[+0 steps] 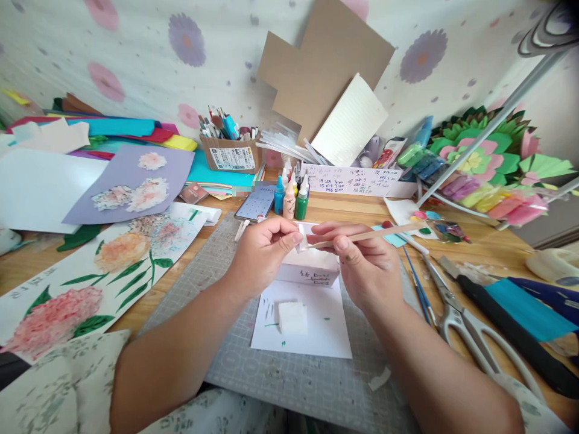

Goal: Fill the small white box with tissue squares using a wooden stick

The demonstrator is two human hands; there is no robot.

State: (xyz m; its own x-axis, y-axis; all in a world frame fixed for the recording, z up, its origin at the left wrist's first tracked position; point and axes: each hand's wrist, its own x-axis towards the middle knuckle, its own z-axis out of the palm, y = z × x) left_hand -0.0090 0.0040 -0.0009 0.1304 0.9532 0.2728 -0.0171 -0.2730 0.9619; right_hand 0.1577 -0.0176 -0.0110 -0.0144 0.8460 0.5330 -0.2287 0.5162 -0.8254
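Between thumb and fingertips, my left hand (260,256) pinches a small white piece (302,237), perhaps folded paper or tissue. My right hand (373,268) holds a thin wooden stick (384,232) nearly level, its left tip at the white piece. Whether tip and piece touch, I cannot tell. Just beneath and behind my hands is a white box (312,274) with handwriting on its front. In front of it, a white sheet (332,340) with green marks carries a soft white square (292,317). A grey cutting mat (253,377) lies under these.
Paint bottles (289,199) and a phone (256,202) stand and lie behind my hands. At right are scissors (456,316), paintbrushes (418,286) and a black-handled tool (506,325). Flower paintings (122,259) cover the left side. A cardboard pen box (233,155) sits at the back.
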